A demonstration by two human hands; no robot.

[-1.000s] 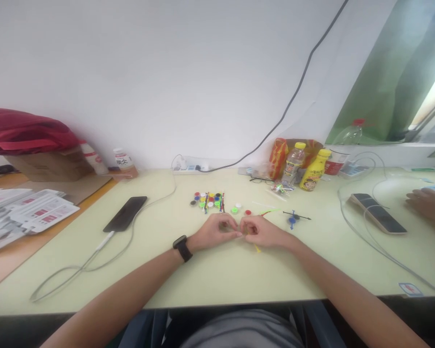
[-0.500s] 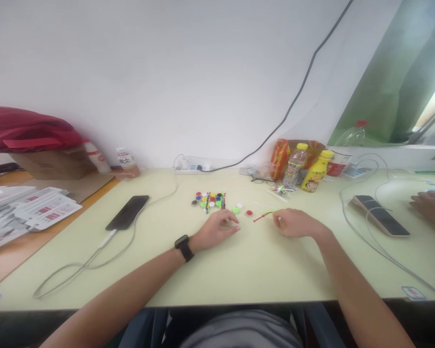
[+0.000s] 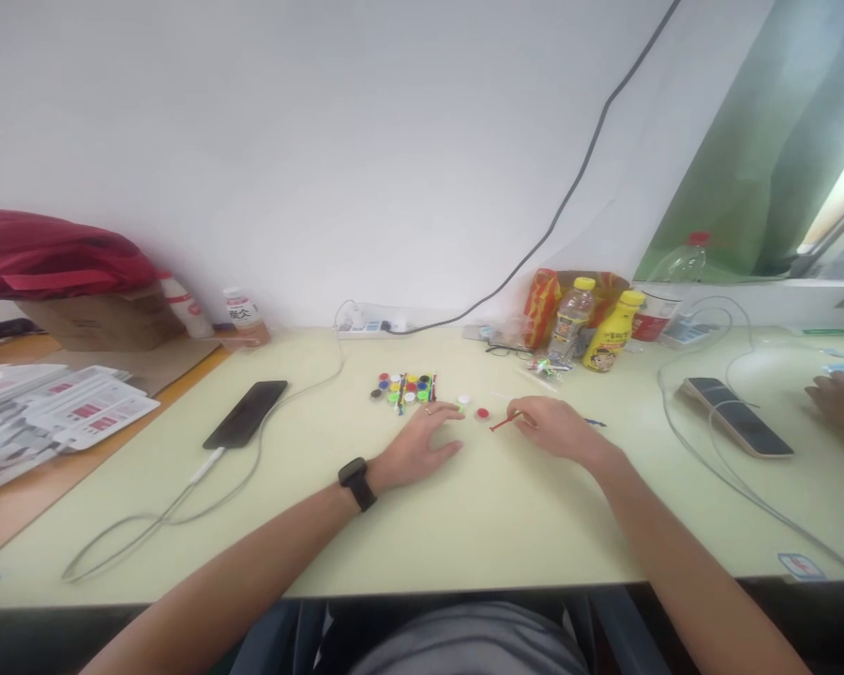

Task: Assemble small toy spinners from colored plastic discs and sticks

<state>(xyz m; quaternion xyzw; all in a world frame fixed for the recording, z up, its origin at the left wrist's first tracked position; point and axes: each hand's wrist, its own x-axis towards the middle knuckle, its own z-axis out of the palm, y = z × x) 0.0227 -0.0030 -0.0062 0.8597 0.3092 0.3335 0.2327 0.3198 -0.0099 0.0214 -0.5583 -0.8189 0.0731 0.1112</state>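
My left hand point(image 3: 422, 447) lies low over the table with its fingers stretched and apart. Its fingertips partly cover a green disc point(image 3: 459, 407), and a white disc point(image 3: 463, 399) sits just beyond. To the right is a red disc point(image 3: 482, 412). My right hand point(image 3: 552, 427) pinches the right end of a thin red stick point(image 3: 501, 424); its left end points at the table near the red disc. Behind my left hand, several coloured discs point(image 3: 412, 386) are grouped in rows, with thin coloured sticks point(image 3: 433, 386) among them.
A dark blue stick point(image 3: 595, 422) lies beyond my right wrist. A phone point(image 3: 246, 414) on a white cable lies left. Bottles point(image 3: 613, 330) and a snack bag point(image 3: 541, 307) stand at the back right, near a dark-topped stand point(image 3: 737, 417). Another person's hand point(image 3: 840, 403) rests far right.
My right hand has moved left onto the red stick's end, uncovering the dark blue stick. My left hand's fingers have straightened and reached over the green disc.
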